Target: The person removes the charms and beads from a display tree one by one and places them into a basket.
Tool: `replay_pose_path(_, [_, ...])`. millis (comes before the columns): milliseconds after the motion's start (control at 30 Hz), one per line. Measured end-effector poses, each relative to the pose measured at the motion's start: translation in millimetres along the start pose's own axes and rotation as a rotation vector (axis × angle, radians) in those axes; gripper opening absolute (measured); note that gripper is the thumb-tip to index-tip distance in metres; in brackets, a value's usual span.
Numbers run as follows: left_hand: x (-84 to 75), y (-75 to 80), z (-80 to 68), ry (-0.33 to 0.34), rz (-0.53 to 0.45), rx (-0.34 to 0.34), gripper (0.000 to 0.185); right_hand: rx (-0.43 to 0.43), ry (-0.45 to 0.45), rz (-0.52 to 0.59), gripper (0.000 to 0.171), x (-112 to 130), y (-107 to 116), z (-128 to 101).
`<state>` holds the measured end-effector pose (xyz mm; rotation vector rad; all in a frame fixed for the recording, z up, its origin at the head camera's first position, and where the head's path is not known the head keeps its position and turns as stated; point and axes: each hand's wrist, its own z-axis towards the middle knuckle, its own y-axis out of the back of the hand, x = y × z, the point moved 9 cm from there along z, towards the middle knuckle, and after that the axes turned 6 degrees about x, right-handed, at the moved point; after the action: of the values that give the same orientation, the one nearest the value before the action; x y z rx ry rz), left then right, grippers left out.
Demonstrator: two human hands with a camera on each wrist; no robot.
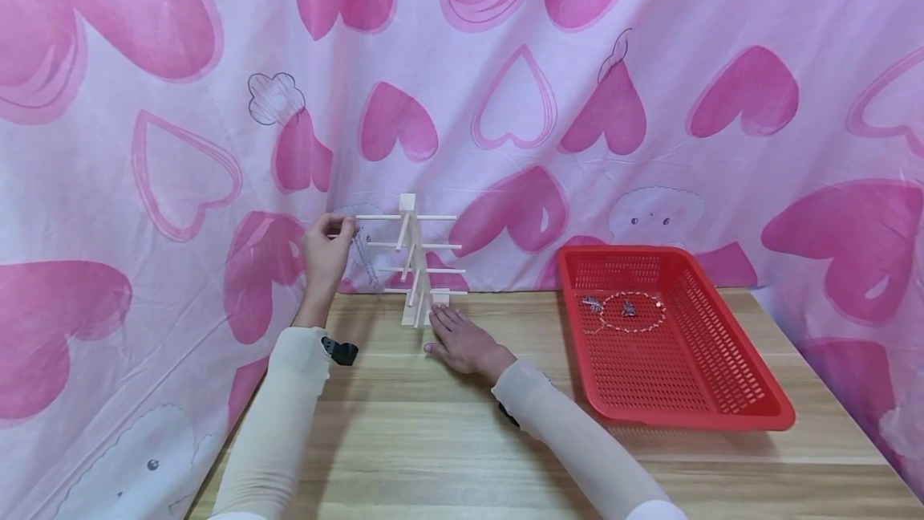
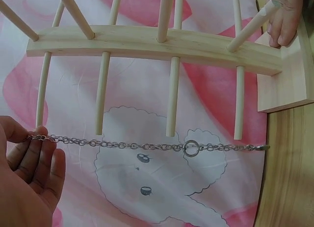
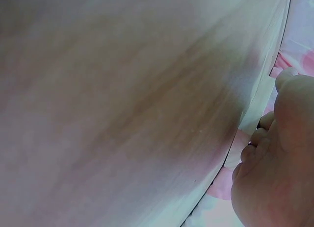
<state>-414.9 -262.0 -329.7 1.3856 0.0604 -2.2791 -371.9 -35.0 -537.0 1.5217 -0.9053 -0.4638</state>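
Note:
A pale wooden peg stand [image 1: 416,263] stands upright on the table, rows of round pegs sticking out of its post. My left hand [image 1: 328,251] is at the tip of its top left peg. Between thumb and fingers it pinches one end of a silver chain [image 2: 132,145], which hangs down past the lower peg tips. Partway along the chain is a larger ring [image 2: 191,148]. My right hand [image 1: 464,339] rests on the stand's base with its fingers extended. In the right wrist view, the right hand [image 3: 279,158] shows only at the right edge.
To the right sits a red perforated basket [image 1: 588,375]. Inside it lie a beaded loop [image 1: 631,331] and small silvery pieces [image 1: 592,303]. A pink heart-patterned cloth [image 1: 498,119] hangs right behind the stand and along the left side of the wooden table [image 1: 433,440].

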Motion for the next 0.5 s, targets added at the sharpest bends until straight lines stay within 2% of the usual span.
replay_pose_path(267, [2.2, 4.8, -1.4, 0.009, -0.051, 0.001, 0.015, 0.009, -0.007, -0.018, 0.075, -0.4, 0.2, 0.6])
replay_pose_path(500, [-2.2, 9.6, -3.0, 0.017, -0.083, -0.01, 0.01, 0.01, -0.007, 0.0, 0.074, -0.1, 0.8, 0.6])
